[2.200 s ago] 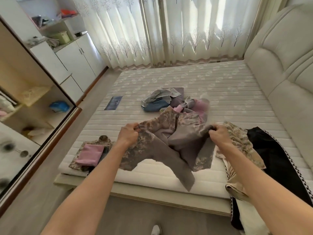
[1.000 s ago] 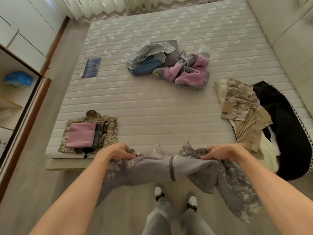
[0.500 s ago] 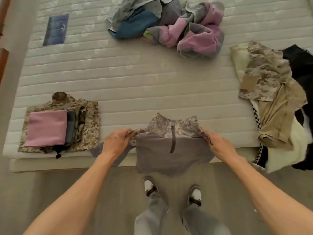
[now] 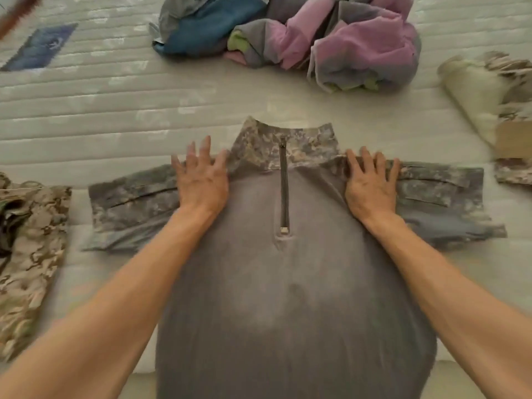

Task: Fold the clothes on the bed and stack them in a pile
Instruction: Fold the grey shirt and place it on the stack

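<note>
The grey shirt (image 4: 283,283) with its camouflage collar and sleeves lies face up across the near edge of the bed (image 4: 115,110), zipper toward me and hem hanging over that edge, and my fingers rest on its two shoulders. My left hand (image 4: 201,180) lies flat with fingers spread just left of the collar, my right hand (image 4: 371,184) flat with fingers straight and slightly apart just right of it, both arms reaching forward over the shirt. The folded camouflage pile (image 4: 28,249) sits at the near left edge, the crumpled clothes (image 4: 302,38) farther up the bed.
</note>
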